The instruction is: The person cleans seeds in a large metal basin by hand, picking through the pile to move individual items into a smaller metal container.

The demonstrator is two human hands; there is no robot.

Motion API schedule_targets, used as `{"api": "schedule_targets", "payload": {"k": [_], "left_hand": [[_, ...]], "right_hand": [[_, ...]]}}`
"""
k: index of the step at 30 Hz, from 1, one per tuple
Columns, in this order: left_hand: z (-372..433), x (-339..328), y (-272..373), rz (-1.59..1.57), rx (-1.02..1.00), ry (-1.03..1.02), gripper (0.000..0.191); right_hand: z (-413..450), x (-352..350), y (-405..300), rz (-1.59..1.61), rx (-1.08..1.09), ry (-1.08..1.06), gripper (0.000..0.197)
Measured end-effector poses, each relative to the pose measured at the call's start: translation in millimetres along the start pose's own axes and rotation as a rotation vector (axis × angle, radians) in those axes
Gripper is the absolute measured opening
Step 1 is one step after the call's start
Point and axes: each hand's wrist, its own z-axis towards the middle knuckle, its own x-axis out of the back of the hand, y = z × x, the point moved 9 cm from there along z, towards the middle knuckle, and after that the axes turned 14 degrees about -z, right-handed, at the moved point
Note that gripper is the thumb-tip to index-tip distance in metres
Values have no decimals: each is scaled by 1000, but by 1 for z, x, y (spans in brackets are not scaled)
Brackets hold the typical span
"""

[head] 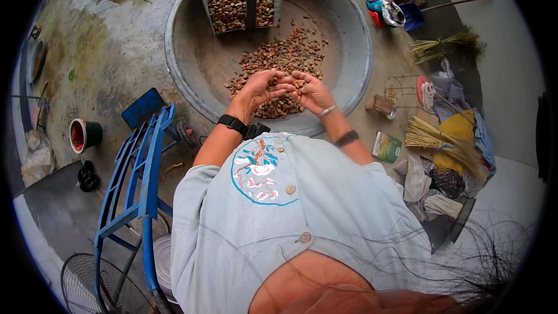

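Observation:
A wide grey metal basin (358, 59) lies before me, with a loose heap of brown dried beans (279, 59), like broad beans, on its bottom. Over the near part of the heap, my left hand (261, 87) is cupped with its fingers pointing right. Whether beans rest in its palm I cannot tell. My right hand (314, 95) meets it fingertip to fingertip, and a few beans (299, 83) show between its thumb and fingers. At the basin's far side stands a clear-sided container (250, 4) with a grey band, partly filled with similar beans.
To the left are a blue metal hand truck (150, 165), a green bucket (92, 134) and a wire fan guard (102, 283). On the right lie a wooden block (380, 105), a green packet (387, 146), a straw broom (429, 135), heaped cloths (455, 161) and a blue dustpan (411, 16).

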Motion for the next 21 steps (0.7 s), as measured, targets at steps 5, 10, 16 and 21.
{"api": "schedule_targets", "payload": {"k": [5, 10, 16, 21], "left_hand": [[1, -1, -10, -44, 72, -31, 23], [8, -4, -12, -53, 100, -174, 26], [0, -9, -12, -134, 86, -67, 26], [10, 3, -12, -95, 90, -78, 30]], "right_hand": [[2, -24, -3, -408, 20, -48, 38], [-2, -51, -12, -719, 85, -37, 38], [4, -34, -28, -829, 223, 132, 39], [-4, -82, -40, -1406, 484, 8, 48]]}}
